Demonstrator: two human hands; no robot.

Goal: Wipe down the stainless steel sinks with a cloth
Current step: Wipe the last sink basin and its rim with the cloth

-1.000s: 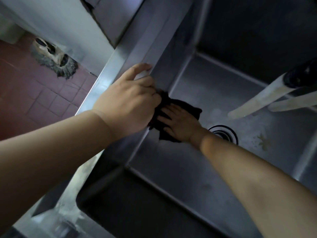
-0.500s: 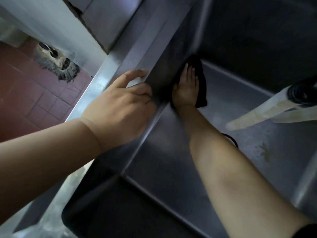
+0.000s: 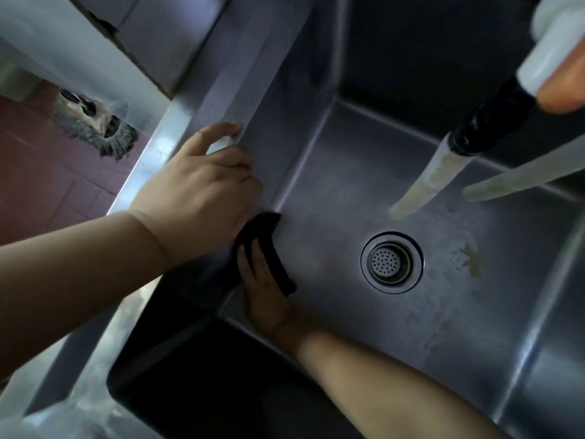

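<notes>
I look down into a deep stainless steel sink [image 3: 332,172] with a round drain strainer [image 3: 392,263] in its floor. My right hand [image 3: 264,280] reaches down inside and presses a black cloth [image 3: 269,245] against the lower left wall, near the front left corner, fingers laid flat on it. My left hand [image 3: 202,185] rests on the sink's left rim [image 3: 228,83], fingers curled over the edge just above the cloth, holding nothing else. Part of the cloth is hidden under my left hand.
Two pale hose ends [image 3: 424,182] hang over the sink's right side from a black fitting [image 3: 484,122]. Brownish stains [image 3: 471,258] mark the floor right of the drain. Left of the sink lie red floor tiles [image 3: 38,172] and a grey mop head [image 3: 95,128].
My right hand has drawn the cloth back down the left wall from the far corner to the near lower corner. My left hand has stayed on the rim.
</notes>
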